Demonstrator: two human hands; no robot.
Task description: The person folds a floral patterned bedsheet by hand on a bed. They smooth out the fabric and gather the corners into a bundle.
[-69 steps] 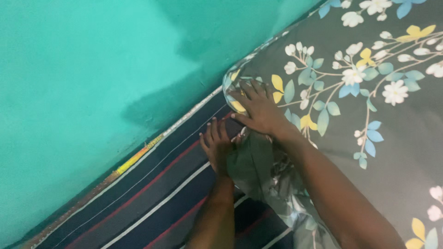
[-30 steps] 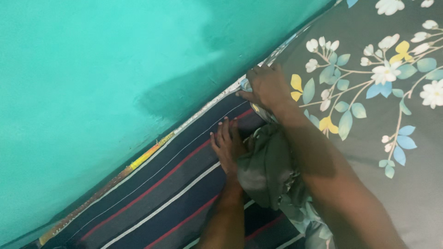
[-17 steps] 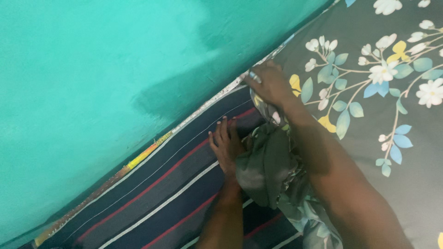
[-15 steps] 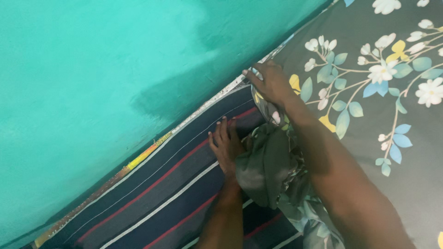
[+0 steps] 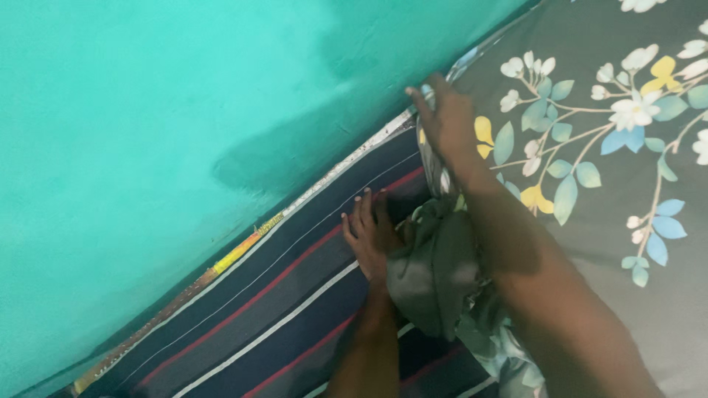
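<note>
Floral bedsheet [image 5: 612,184], grey with white, blue and yellow blossoms, covers the right half of the view and ends in a bunched fold near the middle, beside the turquoise wall [image 5: 147,110]. Furthest left is that wall; along its foot runs a narrow patterned strip [image 5: 236,252] at the mattress edge, and next to it lies the bare striped mattress [image 5: 273,309], dark blue with red and white lines. On those stripes the left hand [image 5: 372,234] lies flat, fingers spread and pointing toward the wall, holding nothing, its heel touching the gathered cloth [image 5: 435,276] of the sheet. Further right, the right hand [image 5: 448,121] is clenched on the sheet's corner edge right at the wall, fingers curled over the hem. By the look of it the fabric is light, thin and soft, with a slight sheen that suggests it may slip on the mattress; it drapes and wrinkles freely and carries no stiffness of its own. The hem or corner seems the best place to grip, since a pinch in the loose middle would likely only gather more folds.
</note>
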